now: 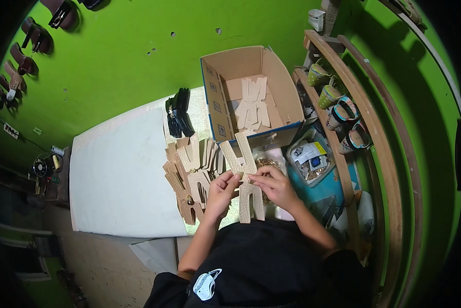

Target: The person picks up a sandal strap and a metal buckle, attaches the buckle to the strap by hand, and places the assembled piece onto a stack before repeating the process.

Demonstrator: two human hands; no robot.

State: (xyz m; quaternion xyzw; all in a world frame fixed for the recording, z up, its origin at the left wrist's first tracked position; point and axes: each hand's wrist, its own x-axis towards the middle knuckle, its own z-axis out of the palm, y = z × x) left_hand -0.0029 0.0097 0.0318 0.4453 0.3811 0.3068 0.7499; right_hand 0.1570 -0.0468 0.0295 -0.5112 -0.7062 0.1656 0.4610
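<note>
My left hand [223,192] and my right hand [276,187] pinch the narrow middle of a beige, crocodile-textured, H-shaped sandal upper [251,200] from its two sides. Its four legs spread up and down past my fingers. Whether a small fitting sits between my fingertips is hidden. Left of it lie stacks of similar beige and tan uppers [178,177], with a gold ornament [190,200] showing on one. Close to my right hand, a pale tray [277,211] holds many small gold-coloured metal pieces [268,163].
An open cardboard box [287,97] with beige uppers [253,105] stands behind. Black uppers [178,115] are stacked beside it. To the right are a plastic tub [312,177] of packets and a wooden rack [376,113] with shoes. The table has a white sheet [123,169].
</note>
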